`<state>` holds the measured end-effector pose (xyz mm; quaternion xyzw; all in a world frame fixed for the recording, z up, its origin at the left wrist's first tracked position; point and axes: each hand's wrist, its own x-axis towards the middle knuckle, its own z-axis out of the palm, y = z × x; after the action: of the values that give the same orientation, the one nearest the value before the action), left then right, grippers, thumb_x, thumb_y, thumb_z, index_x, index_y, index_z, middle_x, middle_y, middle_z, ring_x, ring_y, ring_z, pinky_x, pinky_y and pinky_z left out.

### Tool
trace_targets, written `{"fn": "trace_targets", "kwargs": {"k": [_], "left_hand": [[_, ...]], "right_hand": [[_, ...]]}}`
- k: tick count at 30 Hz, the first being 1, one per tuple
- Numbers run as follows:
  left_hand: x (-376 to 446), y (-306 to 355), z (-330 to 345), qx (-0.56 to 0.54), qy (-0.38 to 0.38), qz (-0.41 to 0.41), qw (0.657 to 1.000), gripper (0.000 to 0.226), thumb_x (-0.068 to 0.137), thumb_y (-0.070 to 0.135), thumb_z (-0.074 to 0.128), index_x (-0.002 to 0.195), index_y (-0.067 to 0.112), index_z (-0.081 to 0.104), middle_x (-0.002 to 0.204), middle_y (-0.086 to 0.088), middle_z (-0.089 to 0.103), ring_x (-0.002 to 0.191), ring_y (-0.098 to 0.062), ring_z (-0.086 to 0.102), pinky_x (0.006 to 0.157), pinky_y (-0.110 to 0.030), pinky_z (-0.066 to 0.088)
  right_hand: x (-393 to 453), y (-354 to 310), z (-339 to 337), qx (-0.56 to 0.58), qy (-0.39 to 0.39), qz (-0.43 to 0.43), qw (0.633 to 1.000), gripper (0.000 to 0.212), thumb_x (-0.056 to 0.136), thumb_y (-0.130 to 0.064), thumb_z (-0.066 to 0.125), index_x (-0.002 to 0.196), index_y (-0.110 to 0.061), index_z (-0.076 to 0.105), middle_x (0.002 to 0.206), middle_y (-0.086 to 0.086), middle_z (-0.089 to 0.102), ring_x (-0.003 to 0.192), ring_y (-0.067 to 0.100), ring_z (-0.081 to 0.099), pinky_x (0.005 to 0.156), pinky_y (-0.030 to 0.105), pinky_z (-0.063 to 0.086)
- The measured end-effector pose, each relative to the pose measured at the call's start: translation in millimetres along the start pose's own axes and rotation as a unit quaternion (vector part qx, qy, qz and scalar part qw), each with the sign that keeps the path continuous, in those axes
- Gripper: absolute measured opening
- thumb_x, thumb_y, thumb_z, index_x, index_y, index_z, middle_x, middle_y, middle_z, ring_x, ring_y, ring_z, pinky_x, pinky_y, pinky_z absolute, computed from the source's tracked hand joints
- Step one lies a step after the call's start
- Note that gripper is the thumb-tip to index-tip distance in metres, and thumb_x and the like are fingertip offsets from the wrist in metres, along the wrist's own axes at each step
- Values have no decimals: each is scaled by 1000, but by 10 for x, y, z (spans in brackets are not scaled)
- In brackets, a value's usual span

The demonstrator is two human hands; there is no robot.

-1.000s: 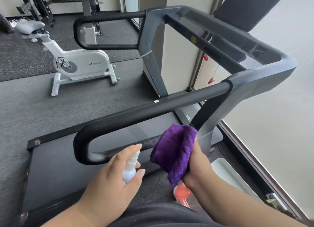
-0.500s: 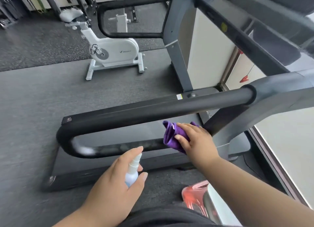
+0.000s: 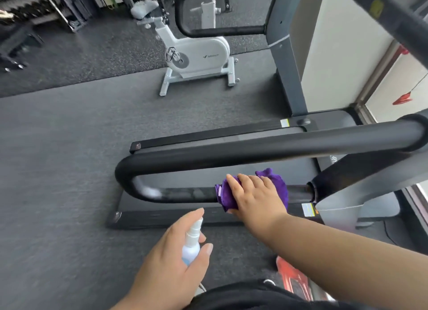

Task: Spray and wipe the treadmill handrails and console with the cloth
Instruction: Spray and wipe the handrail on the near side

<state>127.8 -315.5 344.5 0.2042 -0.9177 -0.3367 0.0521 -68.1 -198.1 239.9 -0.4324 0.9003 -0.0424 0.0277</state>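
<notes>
In the upper left of the frame, dark racks (image 3: 58, 6) stand at the edge of the grey gym floor (image 3: 58, 147). Right of them, toward the upper middle, is a white exercise bike (image 3: 196, 54). At the bottom middle, the left hand (image 3: 166, 263) is wrapped around a small white spray bottle (image 3: 192, 242), nozzle pointing up toward the rail and forefinger lying along its top. Above it, across the centre, the treadmill's looped black handrail (image 3: 254, 145) bends round at its left end into a lower bar. On that lower bar, right of centre, the right hand (image 3: 254, 196) grips a purple cloth (image 3: 225, 197) folded over the bar, fingers curled across the top. At the far right, the handrail meets the grey treadmill frame (image 3: 361, 182), with a red tag (image 3: 402, 99) hanging in the upper right.
</notes>
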Motion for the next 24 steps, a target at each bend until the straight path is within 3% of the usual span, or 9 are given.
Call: {"fn": "trace_targets", "kwargs": {"k": [3,6,8,14,18,24], "left_hand": [[21,47,58,6,2,-2,1000,70,73,45,67,119,82,29,109,33,59,95,5,60,80,-24,46],[51,121,114,0,-15,13,1000,75,77,36,74,120,80,31,109,31,60,94,2,62,81,-30,50],[77,194,128,-3,-24,28,999,79,80,29,76,122,78,31,111,30,60,96,3,62,81,-26,50],[111,224,148,1,-20,50,999,76,84,32,74,128,74,29,111,29,58,98,2,60,80,-3,39],[65,141,94,-15,-13,28,999,64,82,45,65,125,76,29,111,30,58,98,2,59,76,-13,42],[14,-74,-13,-22,-4,11,1000,62,81,49,61,120,81,25,110,30,58,98,4,58,73,-15,42]], "right_hand": [[194,-321,-45,2,-22,-47,999,82,95,-57,44,155,-16,6,146,12,37,128,35,41,107,49,30],[249,-369,-68,5,-25,-73,997,80,95,-47,46,155,-15,5,142,13,39,123,36,44,105,50,32],[192,-209,-67,20,-20,-82,996,76,95,-53,43,154,-20,10,138,9,43,120,34,47,103,48,34],[-246,705,-54,32,2,8,999,82,76,-83,37,141,-33,36,121,-3,61,111,26,59,96,46,41],[-381,816,-11,-8,12,51,999,82,73,-84,37,140,-36,39,118,-6,62,110,26,60,102,54,35],[-279,629,43,-18,33,63,997,79,76,-84,37,136,-34,46,120,-6,63,108,25,61,88,44,42]]}}
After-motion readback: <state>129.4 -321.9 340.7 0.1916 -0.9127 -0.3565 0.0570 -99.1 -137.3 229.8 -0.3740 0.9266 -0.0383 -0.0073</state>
